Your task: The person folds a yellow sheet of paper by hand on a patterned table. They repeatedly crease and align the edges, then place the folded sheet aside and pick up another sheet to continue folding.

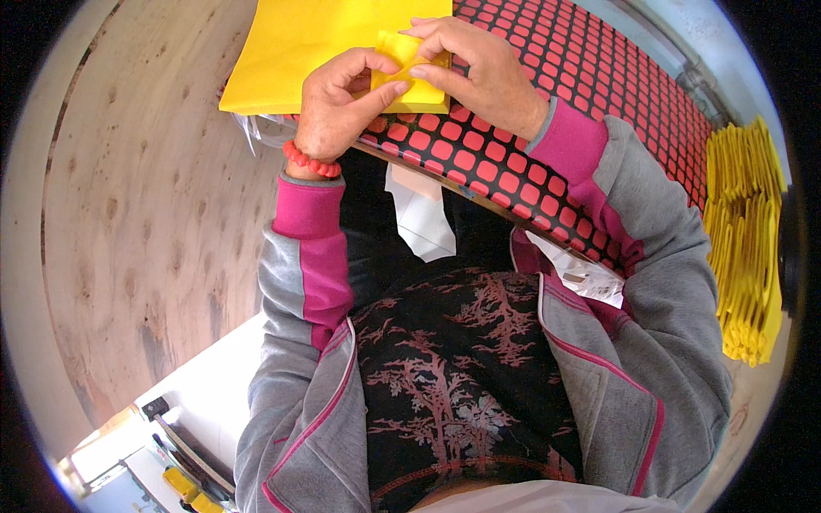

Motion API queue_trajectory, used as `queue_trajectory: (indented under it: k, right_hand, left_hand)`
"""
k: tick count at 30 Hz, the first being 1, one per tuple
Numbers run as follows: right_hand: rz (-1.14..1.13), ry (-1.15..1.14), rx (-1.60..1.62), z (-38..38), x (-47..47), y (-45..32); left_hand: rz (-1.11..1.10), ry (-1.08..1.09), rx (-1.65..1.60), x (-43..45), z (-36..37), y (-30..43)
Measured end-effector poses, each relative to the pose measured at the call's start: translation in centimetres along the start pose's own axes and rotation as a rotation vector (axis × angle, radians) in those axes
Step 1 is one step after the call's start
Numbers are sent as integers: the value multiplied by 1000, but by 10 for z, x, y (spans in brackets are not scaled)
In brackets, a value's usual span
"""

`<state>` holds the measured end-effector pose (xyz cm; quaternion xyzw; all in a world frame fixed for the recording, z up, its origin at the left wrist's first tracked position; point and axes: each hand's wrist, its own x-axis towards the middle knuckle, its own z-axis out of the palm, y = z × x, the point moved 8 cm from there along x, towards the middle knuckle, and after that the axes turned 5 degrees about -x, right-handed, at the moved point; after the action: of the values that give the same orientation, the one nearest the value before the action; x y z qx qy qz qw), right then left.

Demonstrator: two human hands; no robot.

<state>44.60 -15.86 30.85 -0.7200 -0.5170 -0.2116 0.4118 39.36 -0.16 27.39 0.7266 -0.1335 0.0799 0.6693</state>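
Observation:
Both hands meet on a small folded piece of yellow fabric-like material, above the near right corner of a flat stack of yellow sheets. My left hand, with a red bead bracelet at the wrist, pinches the piece between thumb and forefinger. From the right, my right hand pinches the same piece, its thumb tip close to my left fingertips. The stack's near edge lies at the table's edge.
A red-and-black patterned cloth covers the table. Folded yellow pieces are piled at the far right. Clear plastic hangs under the table edge, and white paper shows below it. Wooden flooring lies at the left.

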Motion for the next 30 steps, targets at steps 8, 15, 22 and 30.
queue_trajectory:
  k: [8,15,22,30]
  right_hand:
    - [26,-50,-1,-1,-3,-1]
    - [19,-54,-38,3,-1,1]
    - [-19,-31,-61,2,-4,-1]
    - [18,-35,-30,2,-3,-2]
  left_hand:
    - [127,25,30,6,5,8]
    - [94,32,12,2,-1,4]
    - [83,19,37,3,-1,4]
    - [87,14,4,2,2,9]
